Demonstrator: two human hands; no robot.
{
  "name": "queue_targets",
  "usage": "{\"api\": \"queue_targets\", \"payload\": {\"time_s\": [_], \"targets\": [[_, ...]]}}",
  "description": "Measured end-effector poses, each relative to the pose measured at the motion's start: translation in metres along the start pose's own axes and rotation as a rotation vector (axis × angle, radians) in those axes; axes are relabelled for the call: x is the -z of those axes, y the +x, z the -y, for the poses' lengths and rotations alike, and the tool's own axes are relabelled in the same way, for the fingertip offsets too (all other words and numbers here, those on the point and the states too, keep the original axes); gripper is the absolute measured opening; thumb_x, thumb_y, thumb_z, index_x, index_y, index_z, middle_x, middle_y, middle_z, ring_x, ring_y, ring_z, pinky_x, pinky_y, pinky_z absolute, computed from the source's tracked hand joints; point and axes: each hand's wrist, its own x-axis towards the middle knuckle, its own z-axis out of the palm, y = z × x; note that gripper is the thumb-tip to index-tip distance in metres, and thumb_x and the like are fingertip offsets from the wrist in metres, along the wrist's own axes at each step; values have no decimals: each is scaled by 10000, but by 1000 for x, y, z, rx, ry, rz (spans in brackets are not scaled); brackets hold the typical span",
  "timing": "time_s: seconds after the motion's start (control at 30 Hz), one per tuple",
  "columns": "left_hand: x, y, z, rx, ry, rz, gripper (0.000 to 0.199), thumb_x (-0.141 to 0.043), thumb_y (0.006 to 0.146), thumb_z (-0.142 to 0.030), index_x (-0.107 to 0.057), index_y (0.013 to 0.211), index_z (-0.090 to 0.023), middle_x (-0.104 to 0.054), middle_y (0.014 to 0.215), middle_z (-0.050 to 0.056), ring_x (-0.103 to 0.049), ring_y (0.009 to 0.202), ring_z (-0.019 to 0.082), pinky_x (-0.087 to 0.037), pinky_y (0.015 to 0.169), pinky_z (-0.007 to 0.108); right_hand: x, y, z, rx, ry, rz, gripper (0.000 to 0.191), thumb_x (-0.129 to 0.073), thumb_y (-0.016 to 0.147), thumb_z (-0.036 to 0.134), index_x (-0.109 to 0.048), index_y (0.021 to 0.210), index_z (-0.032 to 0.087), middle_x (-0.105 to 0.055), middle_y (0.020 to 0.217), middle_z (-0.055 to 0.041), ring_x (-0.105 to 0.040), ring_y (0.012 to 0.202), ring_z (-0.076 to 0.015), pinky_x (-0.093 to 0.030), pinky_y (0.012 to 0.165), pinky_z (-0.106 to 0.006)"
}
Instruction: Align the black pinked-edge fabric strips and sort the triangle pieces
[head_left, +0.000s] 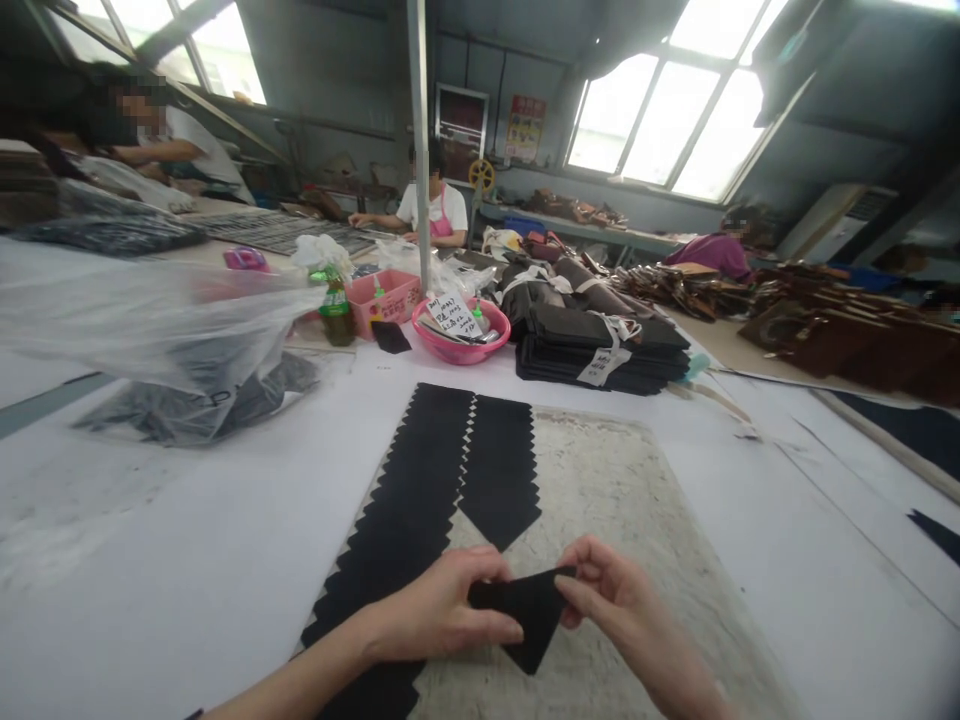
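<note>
Black pointed pieces [527, 612] are held between my two hands above the worn grey board [600, 480]. My left hand [450, 605] grips their left end between thumb and fingers. At their upper right corner, my right hand [607, 595] pinches the edge. Beyond my hands, a row of overlapping black pieces [499, 460] lies on the board, ending in a point toward me. A longer row with a zigzag edge [405, 500] runs beside it on the left, partly covered by my left hand and forearm.
Clear plastic [195, 350] covers dark items at left. Behind the board are a pink basin [461, 345], a pink box [385, 300], a green-labelled bottle [336, 312] and tied black stacks [600, 345]. A metal pole [421, 150] rises behind. Several people sit farther back.
</note>
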Motion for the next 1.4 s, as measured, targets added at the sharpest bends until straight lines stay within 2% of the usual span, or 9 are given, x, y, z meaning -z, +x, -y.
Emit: {"api": "queue_targets", "payload": {"time_s": [0.07,0.17,0.33,0.43,0.5,0.63,0.83,1.23,1.4], "targets": [[-4,-5,10,177,-136,58,345,-558,814,-497,-625,810,-159,-598,683,0,-595,630,152,-462,565,226,-3,8,-15,-15,-39,-33,278,-635,802,438,-535,814,179,-604,639,4,-591,607,-132,-468,583,-240],[-3,-11,26,299,-269,39,383,-483,834,-526,-560,759,-158,-571,601,-7,-561,475,133,-396,429,208,-3,19,-34,-66,-97,-78,331,-630,777,494,-525,787,180,-639,639,-20,-620,619,-156,-484,580,-253],[10,-4,37,345,-239,-196,328,-543,784,-491,-510,723,-170,-588,590,-11,-562,424,132,-351,368,193,-5,37,-47,-135,-122,-142,385,-618,712,558,-503,749,192,-631,575,-16,-608,547,-155,-484,532,-251],[19,6,42,346,-98,-386,287,-636,717,-424,-511,689,-168,-552,516,-38,-532,403,115,-316,377,182,-6,50,-51,-118,-218,-179,306,-581,734,492,-511,733,194,-574,519,18,-538,452,-120,-411,436,-216],[23,12,46,336,-31,-429,277,-623,731,-418,-525,685,-163,-563,526,-35,-528,404,106,-327,403,186,-5,58,-55,-90,-298,-211,240,-562,750,424,-511,710,194,-550,524,31,-509,430,-100,-372,414,-202],[31,20,54,335,66,-384,319,-473,832,-448,-576,743,-159,-630,623,-3,-549,412,107,-362,437,202,1,71,-62,-96,-401,-235,201,-541,776,375,-515,695,194,-556,536,36,-490,408,-87,-373,429,-204],[43,28,60,341,281,-375,303,-493,822,-436,-594,730,-165,-613,534,-15,-564,412,123,-368,472,210,7,81,-65,-100,-425,-205,202,-506,799,376,-547,725,193,-583,571,26,-515,424,-98,-393,445,-209],[53,38,60,409,211,-343,296,-525,773,-438,-599,708,-158,-636,559,-13,-582,407,124,-372,437,200,10,95,-62,-84,-868,-289,212,-563,813,388,-568,681,223,-619,594,21,-556,583,-151,-303,533,-244],[52,39,59,439,244,-353,286,-521,779,-437,-599,710,-171,-638,560,-25,-576,391,120,-370,425,197,12,93,-62,-107,-870,-294,204,-553,824,380,-579,694,224,-626,609,23,-557,605,-152,-272,528,-243]]}}
